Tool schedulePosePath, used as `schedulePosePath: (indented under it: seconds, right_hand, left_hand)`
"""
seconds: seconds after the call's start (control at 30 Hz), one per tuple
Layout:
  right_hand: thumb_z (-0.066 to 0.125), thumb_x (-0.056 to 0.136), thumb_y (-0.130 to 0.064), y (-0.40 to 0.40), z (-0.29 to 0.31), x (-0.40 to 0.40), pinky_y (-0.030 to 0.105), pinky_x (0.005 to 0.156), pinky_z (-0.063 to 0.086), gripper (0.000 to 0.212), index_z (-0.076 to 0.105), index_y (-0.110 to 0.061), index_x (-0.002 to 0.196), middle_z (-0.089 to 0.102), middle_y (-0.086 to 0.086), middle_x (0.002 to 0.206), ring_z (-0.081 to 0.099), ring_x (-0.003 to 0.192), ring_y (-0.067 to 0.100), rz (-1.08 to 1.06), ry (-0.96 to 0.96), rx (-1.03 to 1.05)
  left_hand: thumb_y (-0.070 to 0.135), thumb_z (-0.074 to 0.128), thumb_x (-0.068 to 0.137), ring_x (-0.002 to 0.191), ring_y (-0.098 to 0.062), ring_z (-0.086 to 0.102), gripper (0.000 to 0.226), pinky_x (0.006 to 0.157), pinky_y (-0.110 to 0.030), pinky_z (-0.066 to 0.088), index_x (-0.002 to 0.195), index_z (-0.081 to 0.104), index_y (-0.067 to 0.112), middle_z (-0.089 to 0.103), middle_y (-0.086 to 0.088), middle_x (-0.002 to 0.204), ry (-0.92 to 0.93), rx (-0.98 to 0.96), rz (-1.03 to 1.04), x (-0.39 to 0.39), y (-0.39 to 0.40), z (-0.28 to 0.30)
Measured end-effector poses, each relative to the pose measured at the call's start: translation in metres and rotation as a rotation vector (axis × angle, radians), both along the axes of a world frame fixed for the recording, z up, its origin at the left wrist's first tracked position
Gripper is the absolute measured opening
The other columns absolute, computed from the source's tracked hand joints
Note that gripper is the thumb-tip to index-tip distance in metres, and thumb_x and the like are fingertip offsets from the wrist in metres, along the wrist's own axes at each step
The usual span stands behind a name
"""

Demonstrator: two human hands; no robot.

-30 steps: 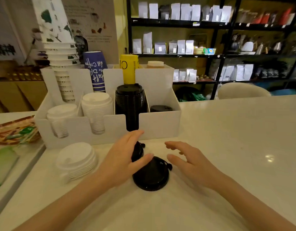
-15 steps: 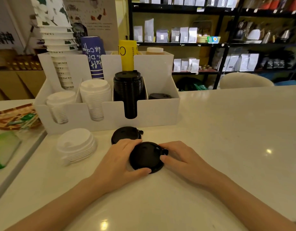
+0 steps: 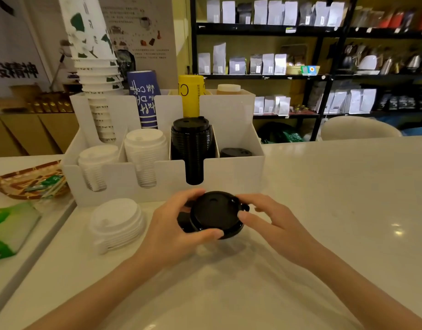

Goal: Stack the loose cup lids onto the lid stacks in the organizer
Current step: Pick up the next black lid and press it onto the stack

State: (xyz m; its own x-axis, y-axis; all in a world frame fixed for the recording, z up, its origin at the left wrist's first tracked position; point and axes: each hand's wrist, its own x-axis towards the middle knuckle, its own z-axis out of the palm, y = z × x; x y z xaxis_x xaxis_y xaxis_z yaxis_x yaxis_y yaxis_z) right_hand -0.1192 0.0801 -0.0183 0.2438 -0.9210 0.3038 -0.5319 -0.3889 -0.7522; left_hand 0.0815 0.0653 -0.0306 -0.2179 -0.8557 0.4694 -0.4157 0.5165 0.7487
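Note:
A black cup lid (image 3: 216, 211) is held just above the counter between my left hand (image 3: 174, 225) and my right hand (image 3: 267, 220), fingers on both rims. A second black lid (image 3: 184, 222) lies on the counter under it, mostly hidden. Behind stands the white organizer (image 3: 236, 172). Its front row holds two white lid stacks (image 3: 98, 163) (image 3: 145, 153), a tall black lid stack (image 3: 192, 148) and a low black lid stack (image 3: 235, 152). A loose pile of white lids (image 3: 116, 222) sits on the counter at the left.
Paper cup stacks (image 3: 97, 75) fill the organizer's back row, with blue and yellow cups beside them. A woven tray of packets (image 3: 26, 182) and a green packet (image 3: 7, 229) lie at the left. The white counter (image 3: 336, 210) stretches right. Shelves and a chair stand behind.
Both hands closed around the front black lid and lifted it toward the organizer, over the second black lid. The camera view moved closer.

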Motion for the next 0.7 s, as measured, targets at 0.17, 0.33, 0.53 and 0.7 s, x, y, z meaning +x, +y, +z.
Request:
schedulePosePath:
  seconds: [0.17,0.33,0.53,0.7]
  right_hand:
    - [0.047,0.087,-0.035,-0.027,0.039,0.013,0.009,0.090,0.034,0.031,0.051,-0.036,0.118,0.055,-0.021,0.113,0.046,0.109,-0.004,-0.030,-0.042,-0.103]
    - [0.048,0.089,-0.029,-0.059,0.071,0.029,0.033,0.101,0.041,0.037,0.050,-0.023,0.125,0.057,-0.002,0.124,0.050,0.115,0.013,-0.060,-0.161,-0.154]
    - [0.044,0.091,-0.023,-0.096,0.096,0.049,-0.001,0.076,0.039,0.033,0.053,-0.019,0.123,0.057,-0.010,0.109,0.048,0.094,-0.010,-0.064,-0.344,-0.192]
    - [0.034,0.094,-0.027,-0.121,0.100,0.059,-0.007,0.069,0.035,0.033,0.052,-0.024,0.121,0.056,-0.018,0.103,0.046,0.086,-0.020,-0.021,-0.460,-0.073]
  left_hand:
    - [0.052,0.078,0.051,0.110,-0.001,0.053,0.075,0.087,-0.013,0.045,0.117,0.051,0.031,0.058,0.012,0.118,0.053,-0.099,0.046,0.002,-0.026,0.032]
    - [0.043,0.078,0.058,0.116,-0.008,0.052,0.065,0.091,-0.007,0.041,0.114,0.053,0.021,0.054,0.001,0.123,0.213,-0.256,0.092,0.002,-0.051,0.057]
    - [0.032,0.077,0.060,0.108,-0.011,0.059,0.056,0.094,-0.021,0.047,0.109,0.054,0.018,0.062,0.005,0.109,0.359,-0.290,0.133,0.003,-0.084,0.078]
    - [0.032,0.074,0.061,0.103,-0.004,0.059,0.047,0.093,-0.019,0.048,0.103,0.053,0.025,0.062,0.013,0.103,0.397,-0.243,0.185,0.002,-0.112,0.085]
